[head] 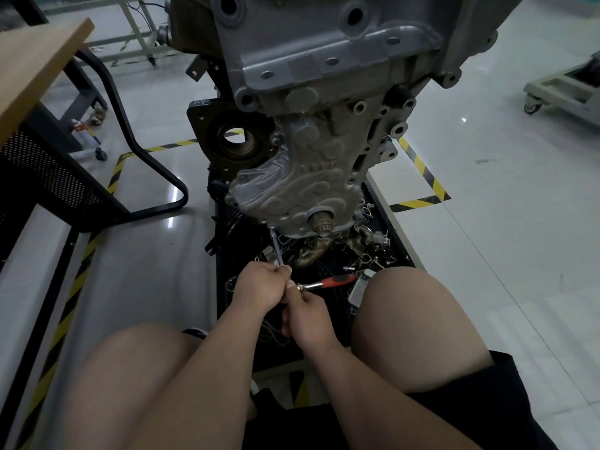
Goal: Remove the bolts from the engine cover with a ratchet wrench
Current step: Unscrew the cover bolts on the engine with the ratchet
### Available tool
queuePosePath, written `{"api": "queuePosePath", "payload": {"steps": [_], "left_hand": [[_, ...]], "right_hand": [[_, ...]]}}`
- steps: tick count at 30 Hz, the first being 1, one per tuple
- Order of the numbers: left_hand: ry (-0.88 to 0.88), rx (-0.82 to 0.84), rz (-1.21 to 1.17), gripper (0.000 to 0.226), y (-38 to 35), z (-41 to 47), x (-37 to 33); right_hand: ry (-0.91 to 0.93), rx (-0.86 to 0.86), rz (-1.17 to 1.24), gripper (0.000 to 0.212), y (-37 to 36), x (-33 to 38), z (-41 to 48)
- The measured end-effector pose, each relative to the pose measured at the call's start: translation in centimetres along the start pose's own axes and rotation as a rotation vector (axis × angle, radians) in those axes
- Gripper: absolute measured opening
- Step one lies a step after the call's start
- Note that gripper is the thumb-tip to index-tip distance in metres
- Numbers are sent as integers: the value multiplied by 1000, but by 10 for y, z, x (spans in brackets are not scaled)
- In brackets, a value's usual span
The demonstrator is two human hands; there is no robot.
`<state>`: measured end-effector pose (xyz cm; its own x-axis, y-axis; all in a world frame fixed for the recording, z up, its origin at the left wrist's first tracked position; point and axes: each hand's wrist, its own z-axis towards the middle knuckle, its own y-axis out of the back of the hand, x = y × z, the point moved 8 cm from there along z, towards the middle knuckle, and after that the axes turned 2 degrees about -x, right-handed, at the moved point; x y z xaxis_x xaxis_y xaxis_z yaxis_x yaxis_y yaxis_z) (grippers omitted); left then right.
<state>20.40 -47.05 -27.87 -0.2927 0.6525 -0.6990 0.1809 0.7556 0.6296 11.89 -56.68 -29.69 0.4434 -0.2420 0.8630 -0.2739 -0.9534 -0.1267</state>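
While the extension [276,246] is running long up to the bolt [271,226] at the lower-left corner of the engine cover [292,183], mid-frame, keeping it square to the bolt head is what's counting; any tilt and the socket is likely slipping off. Left hand [259,285] is curling round the extension's lower end, steadying it. Right hand [308,316] is pinching the ratchet wrench [336,281] at its chrome neck, with the red grip sticking out right, unheld. Swinging from the grip is probably giving better leverage.
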Motion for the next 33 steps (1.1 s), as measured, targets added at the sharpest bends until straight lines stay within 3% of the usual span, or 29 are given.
{"api": "queuePosePath", "payload": {"steps": [5,9,17,21,24,33], "left_hand": [[1,2,-10,36,-1,1,0],[-6,-2,10,35,0,0,-1],[14,60,-37,40,-4,-3,-6],[38,80,-57,42,-5,-4,-6],[48,90,-44,38,-6,-5,-6],[41,51,-9,38,-1,-4,-6]], "right_hand": [[162,-137,-214,47,13,11,1],[192,-140,-294,41,15,12,1],[59,-6,1,45,2,4,0],[-113,53,152,54,-7,-3,0],[-272,97,326,50,-16,-11,-4],[-453,227,570,55,-31,-15,-13]]}}
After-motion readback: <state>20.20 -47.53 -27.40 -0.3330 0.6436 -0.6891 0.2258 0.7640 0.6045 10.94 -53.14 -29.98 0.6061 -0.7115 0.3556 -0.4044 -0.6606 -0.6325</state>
